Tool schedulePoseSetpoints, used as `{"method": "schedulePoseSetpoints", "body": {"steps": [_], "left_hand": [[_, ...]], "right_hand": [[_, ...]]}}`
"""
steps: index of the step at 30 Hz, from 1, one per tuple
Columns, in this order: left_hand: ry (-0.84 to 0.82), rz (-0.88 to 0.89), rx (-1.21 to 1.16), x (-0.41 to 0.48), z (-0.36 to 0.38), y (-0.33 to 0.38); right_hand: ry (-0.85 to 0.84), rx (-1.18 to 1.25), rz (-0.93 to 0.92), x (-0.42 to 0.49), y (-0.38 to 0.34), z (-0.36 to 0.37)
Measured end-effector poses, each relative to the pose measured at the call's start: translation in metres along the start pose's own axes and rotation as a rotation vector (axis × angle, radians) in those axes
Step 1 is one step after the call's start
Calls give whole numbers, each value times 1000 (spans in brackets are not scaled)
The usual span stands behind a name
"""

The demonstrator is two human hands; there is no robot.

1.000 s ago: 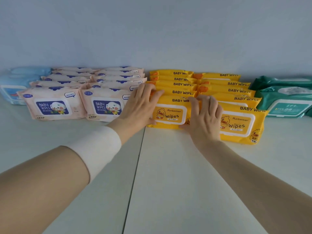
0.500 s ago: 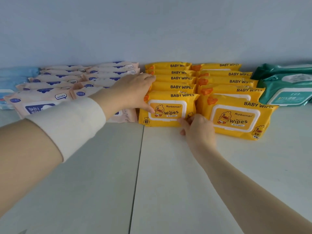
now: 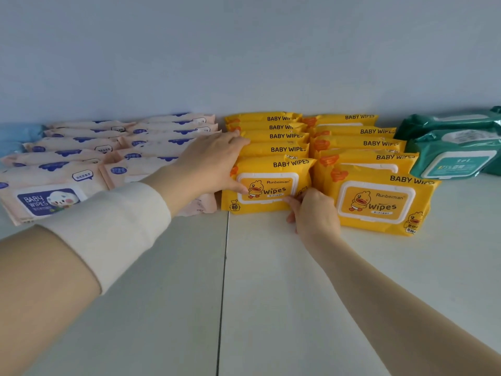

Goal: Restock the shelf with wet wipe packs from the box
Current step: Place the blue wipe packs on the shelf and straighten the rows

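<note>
Two rows of yellow wet wipe packs lean on a white shelf (image 3: 271, 280). The front pack of the left yellow row (image 3: 268, 185) has a duck label. My left hand (image 3: 208, 164) lies flat against that pack's left side and the row behind it, thumb on its front. At the pack's lower right corner my right hand (image 3: 314, 213) pinches its edge with curled fingers. The front pack of the right yellow row (image 3: 376, 202) leans just right of my right hand. The box is not in view.
Two rows of pink baby wipe packs (image 3: 48, 196) stand to the left, partly hidden by my left arm. Blue packs (image 3: 19, 137) sit at the far left, green packs (image 3: 458, 158) at the far right. A wall (image 3: 244, 50) rises behind. A seam (image 3: 223, 280) splits the shelf.
Both hands came off the fronts of the yellow packs. My left hand shifted to the left side of the left row and my right hand dropped to the front pack's lower right corner.
</note>
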State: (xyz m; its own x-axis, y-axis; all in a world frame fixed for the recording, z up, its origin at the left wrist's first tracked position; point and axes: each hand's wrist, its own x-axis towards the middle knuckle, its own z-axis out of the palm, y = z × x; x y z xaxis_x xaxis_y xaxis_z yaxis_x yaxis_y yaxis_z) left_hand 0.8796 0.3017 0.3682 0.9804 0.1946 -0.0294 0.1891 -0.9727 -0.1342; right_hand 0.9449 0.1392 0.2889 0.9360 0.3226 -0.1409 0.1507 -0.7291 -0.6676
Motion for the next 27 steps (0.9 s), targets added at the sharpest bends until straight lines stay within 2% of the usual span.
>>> {"method": "schedulePoseSetpoints", "body": {"steps": [4, 7, 9, 13, 15, 18, 20, 23, 25, 27], "left_hand": [[-29, -12, 59, -2, -4, 4], [-47, -9, 223, -3, -14, 20], [2, 31, 309, -3, -27, 39], [142, 218, 311, -7, -55, 87], [21, 179, 224, -10, -65, 113], [-439, 47, 164, -10, -61, 148], [-587, -15, 181, -12, -53, 162], [-575, -57, 239, -17, -47, 177], [-404, -124, 231, -19, -45, 184], [-143, -178, 141, -19, -42, 185]], "right_hand": [[-64, -37, 50, 0, -7, -3], [-342, -253, -27, -8, -18, -23], [-548, -378, -124, -24, -26, -53], [-713, -719, -188, -41, -14, -133], [-700, -855, -146, -39, 6, -167], [-643, -1005, -101, -36, 37, -205], [-618, -1071, -99, -35, 56, -219], [-554, -1181, -155, -33, 77, -224], [-409, -1202, -264, -28, 91, -219], [-239, -984, -300, -23, 105, -208]]}}
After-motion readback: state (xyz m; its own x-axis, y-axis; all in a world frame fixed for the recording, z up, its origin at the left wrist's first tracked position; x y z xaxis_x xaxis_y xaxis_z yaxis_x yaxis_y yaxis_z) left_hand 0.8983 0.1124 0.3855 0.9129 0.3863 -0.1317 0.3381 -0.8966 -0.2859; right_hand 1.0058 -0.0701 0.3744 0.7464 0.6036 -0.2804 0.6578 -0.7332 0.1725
